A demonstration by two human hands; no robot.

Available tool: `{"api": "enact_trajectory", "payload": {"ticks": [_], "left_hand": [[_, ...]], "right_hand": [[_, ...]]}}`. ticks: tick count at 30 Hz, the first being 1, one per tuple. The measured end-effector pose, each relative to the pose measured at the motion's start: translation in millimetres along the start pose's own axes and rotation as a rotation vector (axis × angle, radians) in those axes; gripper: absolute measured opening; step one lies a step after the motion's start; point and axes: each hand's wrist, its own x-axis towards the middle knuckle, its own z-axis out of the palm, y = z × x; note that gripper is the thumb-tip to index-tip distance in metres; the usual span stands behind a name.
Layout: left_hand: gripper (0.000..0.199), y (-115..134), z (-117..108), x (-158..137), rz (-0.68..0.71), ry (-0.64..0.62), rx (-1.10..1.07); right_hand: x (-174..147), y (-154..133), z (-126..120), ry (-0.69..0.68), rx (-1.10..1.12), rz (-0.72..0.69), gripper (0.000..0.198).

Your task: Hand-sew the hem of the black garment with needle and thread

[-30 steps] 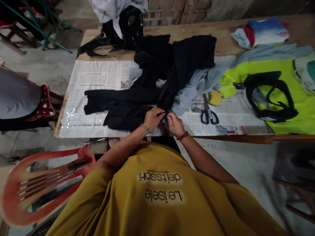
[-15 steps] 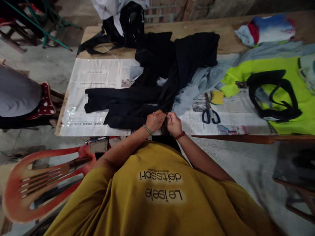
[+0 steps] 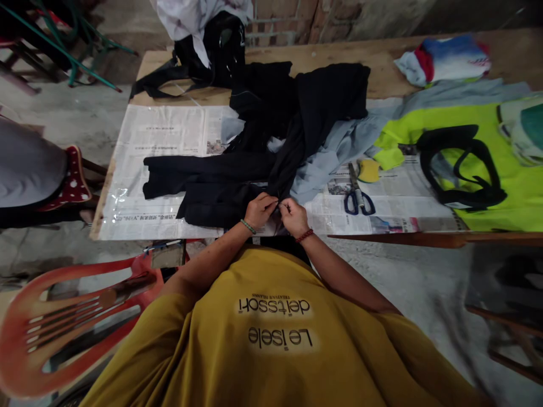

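My left hand [image 3: 261, 210] and my right hand [image 3: 294, 217] meet at the front edge of the table, fingertips nearly touching. Both are closed in a pinch. Between them is something small, thin and dark, too tiny to name. Just beyond lies a dark garment [image 3: 224, 167], its long strips of cloth spread to the left and a bundled part farther back. The left fingers are right against its near end. Grey cloth [image 3: 322, 161] pokes out beneath it. Scissors [image 3: 356, 192] with dark blue handles rest to the right of my right hand, beside a yellow piece [image 3: 368, 170].
Newspaper [image 3: 161, 127] under clear plastic covers part of the wooden table [image 3: 331, 53]. A bright yellow-green garment [image 3: 479, 169] with a black strap [image 3: 462, 198] lies at right. A black bag [image 3: 224, 48] sits at the back. A red plastic chair [image 3: 85, 316] stands at lower left.
The whole view has shifted slightly, with the table's things a little left and lower. My hands remain pinched together at the same place by the dark garment, the right fingers turned slightly.
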Motion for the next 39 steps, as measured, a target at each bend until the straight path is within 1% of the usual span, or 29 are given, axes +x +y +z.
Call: {"api": "enact_trajectory", "payload": {"ticks": [3, 5, 6, 9, 10, 11, 12, 15, 17, 19, 22, 25, 27, 28, 30, 33, 36, 37, 39], "left_hand": [[0.017, 0, -1, -1, 0.016, -0.007, -0.016], [0.015, 0, -1, -1, -0.001, 0.001, -0.020], [0.014, -1, -1, -1, -0.015, 0.001, -0.019], [0.013, -2, 1, 0, -0.052, -0.007, -0.012], [0.013, -1, 1, 0, -0.059, -0.012, -0.008], [0.013, -1, 2, 0, -0.065, -0.017, -0.004], [0.013, 0, 1, 0, -0.070, -0.020, 0.002], [0.014, 2, 0, 0, -0.082, 0.002, 0.015], [0.015, 3, -2, -1, -0.075, 0.033, 0.015], [0.016, 3, -3, -2, -0.064, 0.059, 0.013], [0.016, 2, -5, -3, -0.078, 0.066, 0.017], [0.017, 2, -6, -3, -0.098, 0.053, 0.008], [0.017, 2, -7, -3, -0.096, 0.057, -0.015], [0.017, 2, -7, -2, -0.097, 0.061, -0.026], [0.015, 1, -8, -1, -0.113, 0.068, -0.040], [0.014, -1, -9, 1, -0.157, 0.074, -0.046], [0.015, -4, -9, 2, -0.175, 0.075, -0.064], [0.015, -5, -8, 3, -0.175, 0.072, -0.069], [0.016, -6, -8, 4, -0.170, 0.066, -0.071]], "right_hand": [[5, -3, -2, -0.019, 0.030, -0.004, 0.022], [10, -1, -11, -0.048, 0.022, -0.053, 0.020], [12, 0, -18, -0.032, 0.008, -0.089, 0.020], [22, 2, -41, 0.149, -0.050, -0.165, 0.021], [26, 0, -47, 0.193, -0.066, -0.171, 0.022], [31, -3, -52, 0.200, -0.074, -0.170, 0.023], [36, -8, -54, 0.165, -0.079, -0.166, 0.022], [52, -24, -49, -0.073, -0.094, -0.154, 0.017], [62, -33, -42, -0.203, -0.116, -0.142, 0.012], [70, -37, -38, -0.279, -0.126, -0.136, 0.010], [80, -38, -38, -0.376, -0.094, -0.113, 0.009], [87, -39, -42, -0.507, -0.009, -0.074, 0.010], [89, -40, -44, -0.554, 0.055, -0.046, 0.012], [88, -41, -44, -0.553, 0.079, -0.026, 0.013], [85, -43, -43, -0.506, 0.112, 0.005, 0.013], [77, -46, -40, -0.421, 0.151, -0.016, 0.012], [70, -48, -36, -0.384, 0.215, -0.021, 0.009], [69, -49, -34, -0.376, 0.250, 0.005, 0.008], [70, -51, -29, -0.355, 0.344, 0.100, 0.010]]}}
